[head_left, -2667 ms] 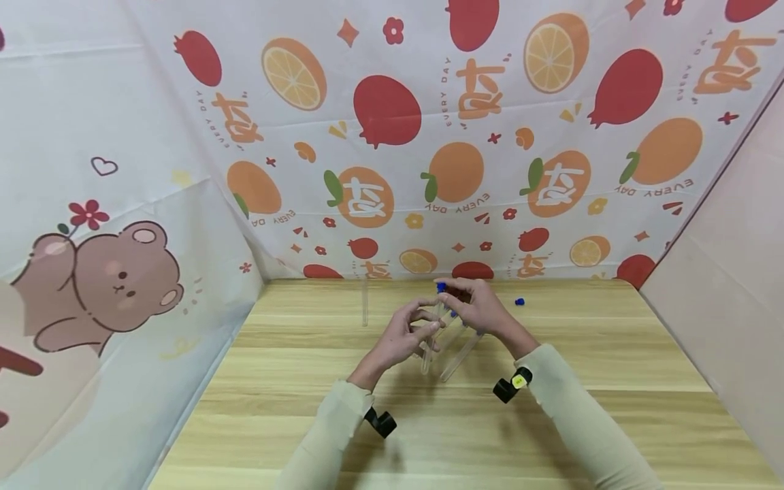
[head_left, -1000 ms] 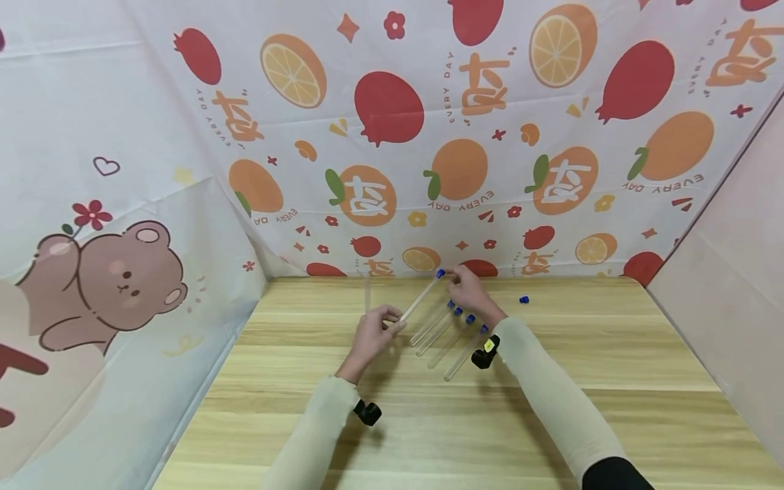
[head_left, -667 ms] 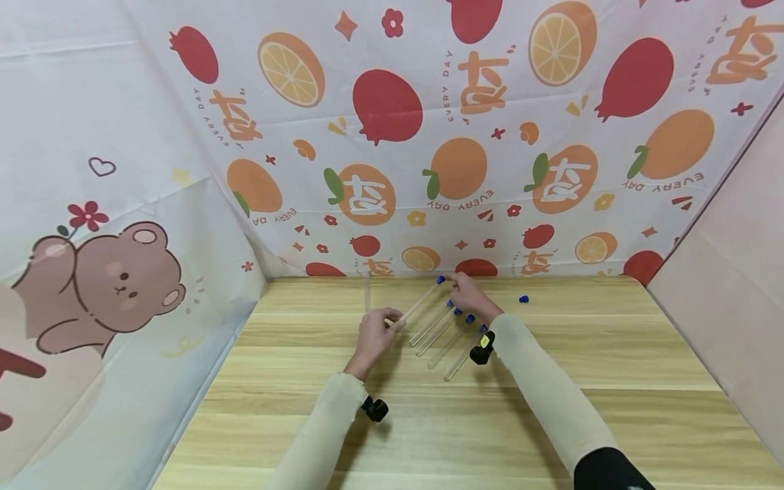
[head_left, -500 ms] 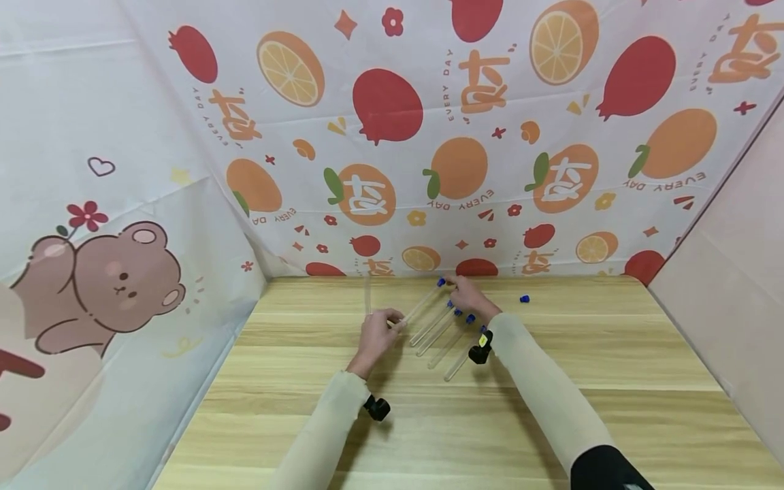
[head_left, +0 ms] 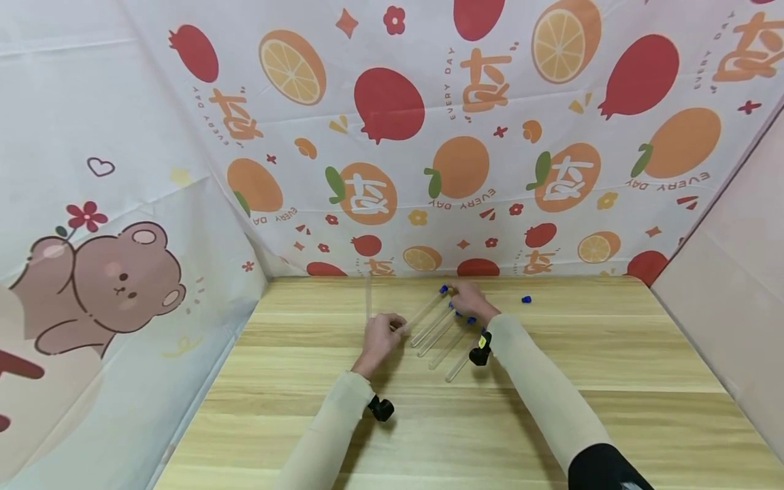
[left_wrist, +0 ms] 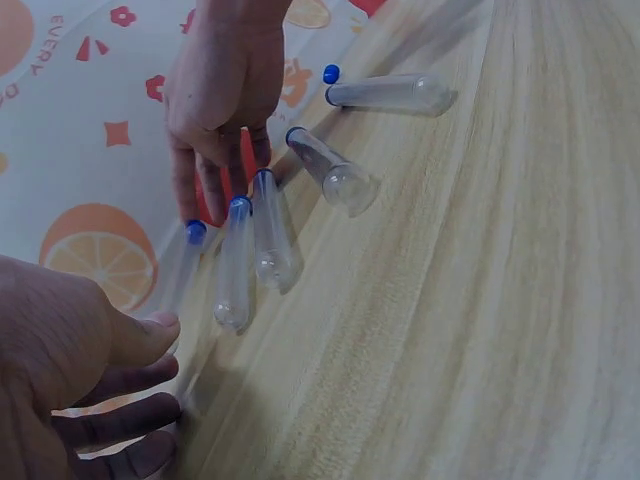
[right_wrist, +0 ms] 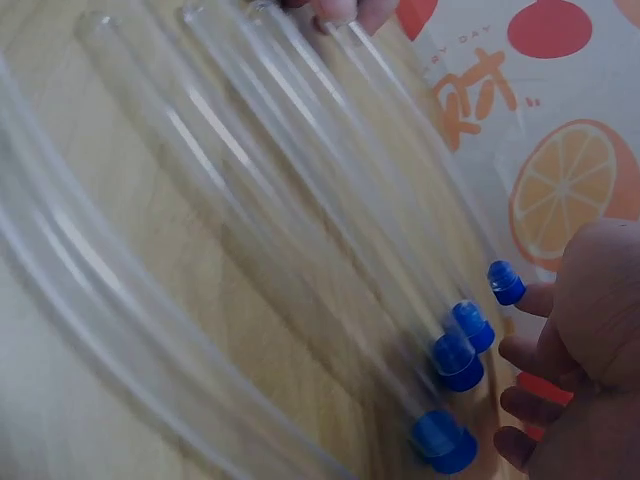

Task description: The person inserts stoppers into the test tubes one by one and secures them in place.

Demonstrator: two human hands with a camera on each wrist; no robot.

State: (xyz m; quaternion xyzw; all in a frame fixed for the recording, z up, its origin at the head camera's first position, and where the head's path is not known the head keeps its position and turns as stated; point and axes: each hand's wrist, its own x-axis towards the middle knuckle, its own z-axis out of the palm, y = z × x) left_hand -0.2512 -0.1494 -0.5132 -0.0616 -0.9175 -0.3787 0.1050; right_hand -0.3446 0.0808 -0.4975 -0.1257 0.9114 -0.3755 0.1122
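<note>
A clear test tube with a blue cap point(head_left: 425, 309) lies slanted at the left end of a row on the table. My left hand point(head_left: 381, 340) pinches its rounded lower end between thumb and fingers. At the capped end, my right hand point(head_left: 471, 301) has its fingers extended, and the index fingertip touches the blue cap point(right_wrist: 507, 284) in the right wrist view. Several more blue-capped test tubes point(left_wrist: 233, 270) lie roughly side by side to the right, partly under the right hand and wrist in the head view.
A loose blue cap point(head_left: 527, 299) lies on the wooden table point(head_left: 465, 435) to the right. Another clear tube point(head_left: 369, 296), with no cap visible, lies behind my left hand. A fruit-print cloth point(head_left: 392, 170) hangs along the table's back edge.
Both hands have brought the capped tube down from a raised position to beside the row. Earlier, they held a tube together over the others. The right fingers now only touch the cap.
</note>
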